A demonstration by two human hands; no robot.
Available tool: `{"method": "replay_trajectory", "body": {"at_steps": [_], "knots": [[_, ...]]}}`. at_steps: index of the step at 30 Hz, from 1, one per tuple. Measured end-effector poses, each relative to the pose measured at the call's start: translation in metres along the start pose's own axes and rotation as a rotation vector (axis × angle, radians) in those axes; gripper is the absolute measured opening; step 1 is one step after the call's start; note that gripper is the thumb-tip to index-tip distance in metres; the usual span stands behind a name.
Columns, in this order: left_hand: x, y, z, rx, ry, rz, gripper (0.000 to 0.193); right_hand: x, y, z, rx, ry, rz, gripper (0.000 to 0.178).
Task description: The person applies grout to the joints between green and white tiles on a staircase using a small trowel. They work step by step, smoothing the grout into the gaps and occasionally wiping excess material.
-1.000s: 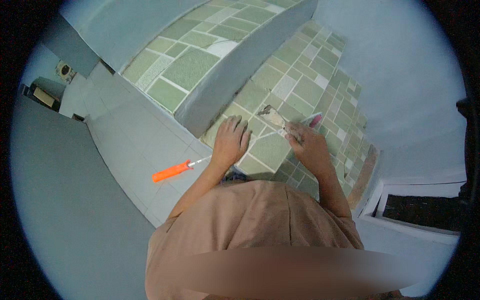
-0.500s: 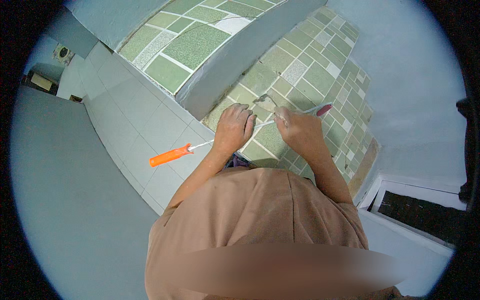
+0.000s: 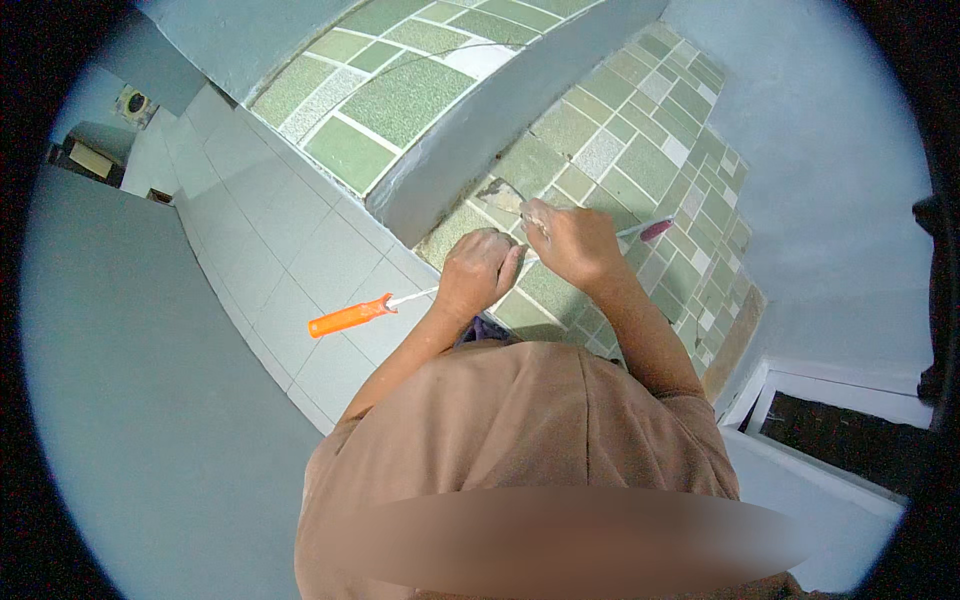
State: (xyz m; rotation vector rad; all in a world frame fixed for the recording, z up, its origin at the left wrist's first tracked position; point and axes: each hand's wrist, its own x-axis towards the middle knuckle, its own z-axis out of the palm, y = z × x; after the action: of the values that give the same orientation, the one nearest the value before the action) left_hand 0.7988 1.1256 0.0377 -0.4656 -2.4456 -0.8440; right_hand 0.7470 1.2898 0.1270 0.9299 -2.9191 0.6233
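Running down the far L, a plain grey-blue wall; above it a dark box w/ pale front, too small to ID. Next, pale grey floor tiles, narrowing toward the back. Over them, an orange handle, tilted up a bit to the R, w/ a thin pale rod leading R & out of sight behind the L hand.

Upper L-to-mid: raised step, green patchwork tiles w/ white joints, then its grey-blue riser. L hand is just below riser's near end, over the lower step, fingers curled, thumb apart; can't tell if it grips the rod. Purple cloth just by L wrist; brown shirt fills lower mid.

Btwn hands & up: scraper, stained blade pointing up-L, over lower-step tiles near riser; can't tell if edge touches. R hand is closed round its handle, just R of L hand. Past R hand, a maroon end shows approx in line w/ the rod.

Far R: pale blue wall; below, dark opening w/ white frame.
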Motion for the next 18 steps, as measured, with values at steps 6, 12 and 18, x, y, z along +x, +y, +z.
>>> {"method": "replay_trajectory", "body": {"at_steps": [6, 12, 18], "knots": [[0.002, 0.002, -0.001, -0.023, 0.03, -0.001, 0.018, 0.012, 0.001, 0.003, -0.057, 0.031, -0.049, 0.019], [0.002, 0.002, -0.002, -0.013, 0.046, 0.013, 0.017, 0.019, 0.004, 0.005, -0.076, 0.019, -0.07, 0.019], [0.002, 0.002, 0.001, -0.029, 0.086, 0.028, 0.017, 0.017, 0.002, 0.004, 0.011, 0.171, -0.139, 0.017]]}}
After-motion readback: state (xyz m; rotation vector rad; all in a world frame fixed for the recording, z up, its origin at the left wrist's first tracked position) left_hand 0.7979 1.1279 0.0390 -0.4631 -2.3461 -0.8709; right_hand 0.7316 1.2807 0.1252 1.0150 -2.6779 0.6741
